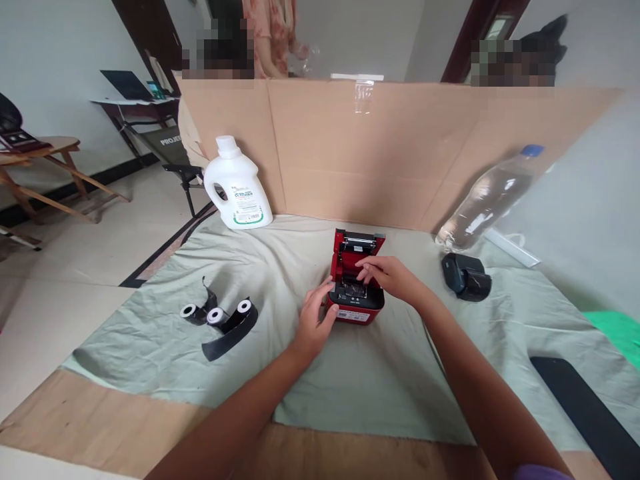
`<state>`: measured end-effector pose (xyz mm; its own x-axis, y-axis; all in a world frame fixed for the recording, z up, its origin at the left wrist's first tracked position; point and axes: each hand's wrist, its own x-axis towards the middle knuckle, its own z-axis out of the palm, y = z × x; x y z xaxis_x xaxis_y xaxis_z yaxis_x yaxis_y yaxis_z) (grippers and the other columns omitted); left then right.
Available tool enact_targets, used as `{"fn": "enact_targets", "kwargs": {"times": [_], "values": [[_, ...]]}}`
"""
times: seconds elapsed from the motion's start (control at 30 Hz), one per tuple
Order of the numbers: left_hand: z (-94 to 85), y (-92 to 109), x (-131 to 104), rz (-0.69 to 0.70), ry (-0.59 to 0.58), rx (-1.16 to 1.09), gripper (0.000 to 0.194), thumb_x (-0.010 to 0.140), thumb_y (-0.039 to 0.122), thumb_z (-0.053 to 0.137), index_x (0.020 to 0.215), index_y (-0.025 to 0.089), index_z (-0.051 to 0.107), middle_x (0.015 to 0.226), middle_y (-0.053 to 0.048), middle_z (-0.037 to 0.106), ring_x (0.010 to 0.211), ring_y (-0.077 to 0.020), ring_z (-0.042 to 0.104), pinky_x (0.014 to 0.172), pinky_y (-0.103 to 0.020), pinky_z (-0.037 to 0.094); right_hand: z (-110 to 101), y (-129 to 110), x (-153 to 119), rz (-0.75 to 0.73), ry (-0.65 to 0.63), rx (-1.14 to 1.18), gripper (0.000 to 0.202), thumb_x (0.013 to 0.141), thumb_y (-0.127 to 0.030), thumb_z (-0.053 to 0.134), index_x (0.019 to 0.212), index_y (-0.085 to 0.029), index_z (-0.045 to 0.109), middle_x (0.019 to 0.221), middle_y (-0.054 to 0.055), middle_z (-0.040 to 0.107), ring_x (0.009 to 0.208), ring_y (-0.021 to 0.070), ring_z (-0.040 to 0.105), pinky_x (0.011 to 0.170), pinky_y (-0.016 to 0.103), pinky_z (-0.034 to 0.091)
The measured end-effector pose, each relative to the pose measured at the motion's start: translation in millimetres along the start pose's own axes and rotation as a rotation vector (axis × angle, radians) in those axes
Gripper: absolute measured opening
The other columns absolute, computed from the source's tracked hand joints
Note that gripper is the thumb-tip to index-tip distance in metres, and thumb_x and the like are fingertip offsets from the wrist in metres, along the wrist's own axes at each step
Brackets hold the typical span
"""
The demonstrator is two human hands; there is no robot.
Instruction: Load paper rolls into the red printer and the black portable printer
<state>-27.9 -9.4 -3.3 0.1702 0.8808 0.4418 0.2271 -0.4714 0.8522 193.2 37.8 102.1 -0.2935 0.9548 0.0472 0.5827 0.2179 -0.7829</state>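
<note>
A small red and black receipt printer (pixel 356 313) stands on the cloth with its lid (pixel 360 243) raised. My left hand (pixel 315 319) grips the printer's left side, thumb near the front corner and fingers along the edge. Over the open compartment is my right hand (pixel 387 275), its fingers apart and reaching down into it; no held thing shows in them. Something dark and shiny (pixel 355 289) lies in the compartment under those fingers, too small to make out. To the left, several black paper rolls (pixel 216 317) with white cores lie partly unwound.
A white detergent bottle (pixel 240 187) stands back left before a cardboard panel (pixel 350 153). At the right are a clear plastic bottle (pixel 485 200) with a blue cap, a black device (pixel 465 277) and a dark flat slab (pixel 585 407). People are behind the panel.
</note>
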Motion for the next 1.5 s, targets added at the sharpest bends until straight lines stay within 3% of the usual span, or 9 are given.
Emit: {"fn": "enact_targets", "kwargs": {"times": [0.17, 0.33, 0.47, 0.87, 1.03, 1.13, 1.27, 1.37, 1.5], "values": [[-0.4, 2.4, 0.7, 0.013, 0.005, -0.010, 0.040, 0.099, 0.033, 0.051, 0.138, 0.024, 0.052, 0.147, -0.011, 0.053, 0.137, -0.0250, 0.047, 0.114, -0.045, 0.040, 2.2, -13.4, 34.3, -0.216, -0.210, -0.361, 0.037, 0.085, -0.007, 0.044, 0.099, -0.022, 0.075, 0.113, 0.006, 0.074, 0.106, 0.0241, 0.068, 0.095, 0.039, 0.052], [-1.7, 5.6, 2.4, 0.008, 0.008, -0.036, 0.039, 0.097, 0.034, 0.053, 0.135, 0.023, 0.056, 0.146, -0.011, 0.054, 0.135, -0.0266, 0.049, 0.111, -0.047, 0.043, 6.1, -29.8, 54.4, 0.015, -0.363, -0.588, 0.029, 0.080, -0.003, 0.048, 0.093, -0.018, 0.069, 0.086, 0.009, 0.073, 0.063, 0.0208, 0.066, 0.057, 0.030, 0.051], [-3.3, 7.0, 3.6, 0.013, -0.002, -0.035, 0.040, 0.097, 0.033, 0.054, 0.136, 0.024, 0.055, 0.148, -0.011, 0.053, 0.134, -0.0266, 0.050, 0.109, -0.047, 0.046, 14.5, -25.1, 62.4, 0.051, -0.436, -0.746, 0.019, 0.076, -0.001, 0.054, 0.079, -0.016, 0.065, 0.080, 0.011, 0.070, 0.065, 0.0215, 0.065, 0.053, 0.027, 0.045], [-3.2, 8.5, 4.3, 0.043, 0.021, -0.041, 0.040, 0.097, 0.032, 0.054, 0.135, 0.025, 0.056, 0.148, -0.007, 0.054, 0.133, -0.0264, 0.050, 0.112, -0.048, 0.042, 3.1, -29.8, 53.2, 0.162, -0.394, -0.513, 0.018, 0.076, -0.016, 0.066, 0.089, -0.021, 0.055, 0.086, 0.004, 0.066, 0.065, 0.0183, 0.063, 0.046, 0.025, 0.045], [-3.8, 6.8, 4.0, 0.043, 0.006, -0.030, 0.042, 0.096, 0.031, 0.055, 0.137, 0.023, 0.055, 0.144, -0.009, 0.057, 0.132, -0.0272, 0.051, 0.113, -0.047, 0.041, -4.8, -64.5, 35.7, -0.062, -0.249, -0.314, 0.033, 0.083, -0.033, 0.064, 0.115, -0.023, 0.062, 0.088, 0.003, 0.068, 0.074, 0.0206, 0.064, 0.062, 0.031, 0.052], [-5.2, 7.6, 4.6, 0.065, 0.004, -0.037, 0.041, 0.097, 0.032, 0.054, 0.137, 0.023, 0.054, 0.144, -0.008, 0.057, 0.134, -0.0260, 0.050, 0.114, -0.046, 0.040, 20.8, -98.4, 53.2, -0.196, -0.083, -0.228, 0.039, 0.087, -0.034, 0.062, 0.124, -0.025, 0.066, 0.094, 0.003, 0.071, 0.081, 0.0224, 0.065, 0.076, 0.036, 0.053], [-4.5, 5.5, 6.0, 0.072, -0.001, -0.039, 0.035, 0.096, 0.031, 0.054, 0.131, 0.023, 0.058, 0.139, -0.009, 0.061, 0.133, -0.0272, 0.051, 0.112, -0.048, 0.042, 93.2, -127.0, 116.8, -0.310, 0.005, -0.116, 0.038, 0.085, -0.018, 0.061, 0.123, -0.020, 0.065, 0.112, 0.005, 0.070, 0.091, 0.0216, 0.065, 0.087, 0.037, 0.051], [-2.8, 2.1, 5.9, 0.093, -0.019, -0.068, 0.029, 0.093, 0.029, 0.057, 0.120, 0.023, 0.064, 0.128, -0.010, 0.066, 0.128, -0.0307, 0.055, 0.111, -0.050, 0.044, 153.1, -129.9, 164.2, -0.207, -0.002, -0.214, 0.035, 0.086, -0.013, 0.059, 0.121, -0.019, 0.063, 0.113, 0.007, 0.069, 0.098, 0.0225, 0.064, 0.088, 0.035, 0.050], [-4.0, 5.3, 4.8, 0.085, -0.010, -0.195, 0.039, 0.098, 0.023, 0.045, 0.136, 0.027, 0.053, 0.147, -0.005, 0.054, 0.141, -0.0250, 0.047, 0.120, -0.041, 0.037, 210.2, -121.2, 189.9, -0.103, 0.043, -0.470, 0.030, 0.093, -0.015, 0.054, 0.122, -0.018, 0.056, 0.117, 0.012, 0.064, 0.101, 0.0251, 0.063, 0.085, 0.035, 0.050]]}}
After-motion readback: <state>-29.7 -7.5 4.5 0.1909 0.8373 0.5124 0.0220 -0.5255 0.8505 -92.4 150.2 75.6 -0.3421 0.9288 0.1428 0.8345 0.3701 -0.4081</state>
